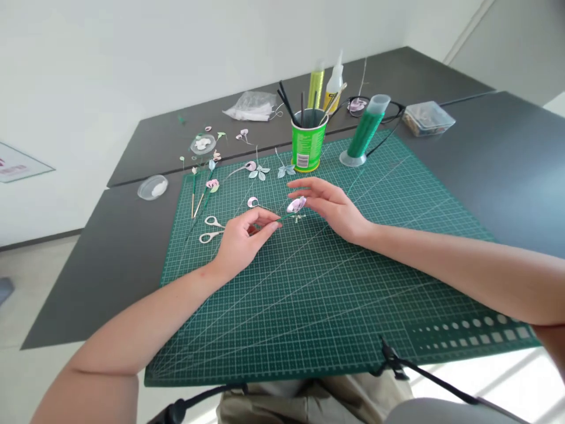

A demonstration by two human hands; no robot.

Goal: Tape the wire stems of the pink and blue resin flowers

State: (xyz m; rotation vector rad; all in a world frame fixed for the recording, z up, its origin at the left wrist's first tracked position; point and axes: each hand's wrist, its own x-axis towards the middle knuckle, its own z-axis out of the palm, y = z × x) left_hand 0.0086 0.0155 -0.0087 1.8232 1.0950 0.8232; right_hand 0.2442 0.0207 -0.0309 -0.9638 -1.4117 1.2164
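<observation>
The green stem of a lilac flower is pinched in the left hand, above the cutting mat. The flower is positioned just beside the right hand; fingers are extended there, but whether anything is gripped cannot be told.

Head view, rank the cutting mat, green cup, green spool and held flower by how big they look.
1. Cutting mat
2. Green cup and green spool: too alike to rank
3. Held flower
</observation>
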